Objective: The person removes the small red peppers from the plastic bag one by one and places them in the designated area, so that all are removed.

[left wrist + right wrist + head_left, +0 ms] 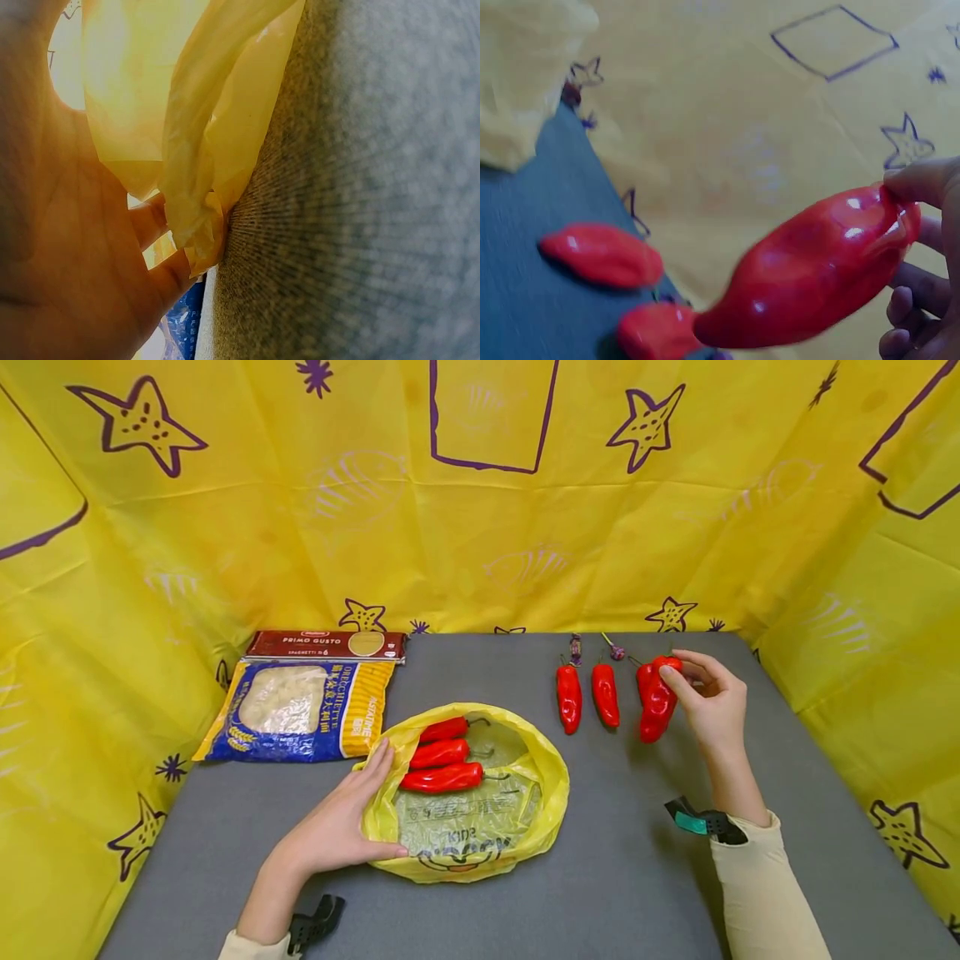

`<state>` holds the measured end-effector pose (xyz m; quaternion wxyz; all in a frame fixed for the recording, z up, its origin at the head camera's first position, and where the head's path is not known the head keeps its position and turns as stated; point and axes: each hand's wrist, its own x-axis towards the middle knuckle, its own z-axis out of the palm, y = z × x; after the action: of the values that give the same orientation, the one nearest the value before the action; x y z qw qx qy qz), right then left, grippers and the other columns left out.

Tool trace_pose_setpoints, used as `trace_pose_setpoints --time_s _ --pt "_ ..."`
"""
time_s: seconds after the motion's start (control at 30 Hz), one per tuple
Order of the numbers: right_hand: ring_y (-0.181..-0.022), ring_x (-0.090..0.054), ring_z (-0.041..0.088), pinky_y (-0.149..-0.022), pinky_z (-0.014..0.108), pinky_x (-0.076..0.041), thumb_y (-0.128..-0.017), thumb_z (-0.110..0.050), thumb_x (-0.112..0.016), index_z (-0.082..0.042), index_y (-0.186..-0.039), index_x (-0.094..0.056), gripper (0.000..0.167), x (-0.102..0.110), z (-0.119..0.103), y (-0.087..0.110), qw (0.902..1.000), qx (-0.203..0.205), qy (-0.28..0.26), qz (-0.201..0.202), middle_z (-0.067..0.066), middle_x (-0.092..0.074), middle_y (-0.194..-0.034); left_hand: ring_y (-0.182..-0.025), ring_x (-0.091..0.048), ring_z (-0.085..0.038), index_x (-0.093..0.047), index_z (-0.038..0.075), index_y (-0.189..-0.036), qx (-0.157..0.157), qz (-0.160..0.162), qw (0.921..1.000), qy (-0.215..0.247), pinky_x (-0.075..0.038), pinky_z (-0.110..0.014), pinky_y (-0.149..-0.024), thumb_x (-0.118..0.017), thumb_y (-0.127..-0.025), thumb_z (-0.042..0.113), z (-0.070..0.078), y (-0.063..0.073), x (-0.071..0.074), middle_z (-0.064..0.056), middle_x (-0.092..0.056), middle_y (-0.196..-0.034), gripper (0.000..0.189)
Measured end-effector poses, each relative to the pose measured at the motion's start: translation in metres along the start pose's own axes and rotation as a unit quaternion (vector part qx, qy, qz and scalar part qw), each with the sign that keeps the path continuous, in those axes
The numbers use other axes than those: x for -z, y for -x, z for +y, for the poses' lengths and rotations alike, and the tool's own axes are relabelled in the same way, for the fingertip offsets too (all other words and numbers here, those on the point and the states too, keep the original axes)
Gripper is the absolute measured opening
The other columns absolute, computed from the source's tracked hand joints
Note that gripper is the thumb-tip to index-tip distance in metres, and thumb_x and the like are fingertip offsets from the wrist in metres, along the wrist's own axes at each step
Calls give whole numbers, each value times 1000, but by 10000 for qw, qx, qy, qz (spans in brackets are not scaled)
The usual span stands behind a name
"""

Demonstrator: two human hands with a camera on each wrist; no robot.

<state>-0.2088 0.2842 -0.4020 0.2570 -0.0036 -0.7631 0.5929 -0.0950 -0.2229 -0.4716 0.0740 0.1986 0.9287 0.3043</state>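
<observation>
My right hand (708, 697) pinches a shiny red pepper (810, 277) near its stem end, the tip pointing down above the table. Behind it, another red pepper (644, 675) is mostly hidden. Two more peppers, a left one (568, 700) and a right one (605, 696), lie side by side on the grey surface. In the head view my left hand (333, 827) rests against the near left side of a yellow plastic bag (551, 789), thumb and fingers spread along its rim. Inside the wide mouth lie three red peppers (442, 778). Folds of the bag cover the left fingertips in the left wrist view.
Left of the bag lies a blue and yellow pack of orecchiette pasta (300, 710), with a dark red spaghetti pack (326, 645) behind it. A small wrapped sweet (575, 649) and a lollipop (615, 650) lie behind the peppers. Yellow patterned cloth (480, 527) encloses the table.
</observation>
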Motion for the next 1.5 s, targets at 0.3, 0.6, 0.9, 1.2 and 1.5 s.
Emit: trace_pose_setpoints --time_s 0.3,0.6,0.9,1.2,1.5 --pt "-86 -61 6 -67 17 -45 -95 -26 -81 -13 -130 -78 37 29 28 -14 9918 -973 790 241 -23 -73 -91 -155 -28 -52 -14 16 -172 -23 25 10000 -24 -33 -70 -118 -89 -73 66 0 0 0 -1 -4 -180 134" --pt "-86 -57 -3 -72 14 -45 -96 -42 -77 -12 -136 -74 50 43 54 -29 9745 -1206 1893 14 -36 -61 -84 -154 -29 -51 -14 15 -172 2 29 10000 -34 -34 -69 -118 -89 -73 67 1 2 -1 -1 -4 -180 135" --pt "-87 -50 2 -75 22 -42 -93 -54 -75 -9 -132 -76 59 51 79 -41 9481 -1496 2806 -10 -18 -64 -96 -157 -24 -49 -15 14 -172 -37 47 10000 -38 -29 -68 -121 -90 -73 65 1 2 -2 -2 -5 -180 134" --pt "-103 -49 11 -83 26 -36 -92 -54 -76 -7 -132 -75 62 49 103 -51 9459 -1676 2762 288 -24 -57 -87 -154 -32 -49 -14 17 -172 -42 69 9999 -61 -37 -68 -116 -89 -73 68 0 1 -2 -1 -4 -180 134" --pt "-136 -43 32 -85 29 -39 -92 -56 -73 -4 -139 -67 71 40 124 -60 9388 -2202 2644 147 10 -65 -122 -158 -25 -46 -14 14 -172 -105 98 9999 -44 -27 -68 -123 -90 -73 65 0 1 -2 -3 -4 -180 135"
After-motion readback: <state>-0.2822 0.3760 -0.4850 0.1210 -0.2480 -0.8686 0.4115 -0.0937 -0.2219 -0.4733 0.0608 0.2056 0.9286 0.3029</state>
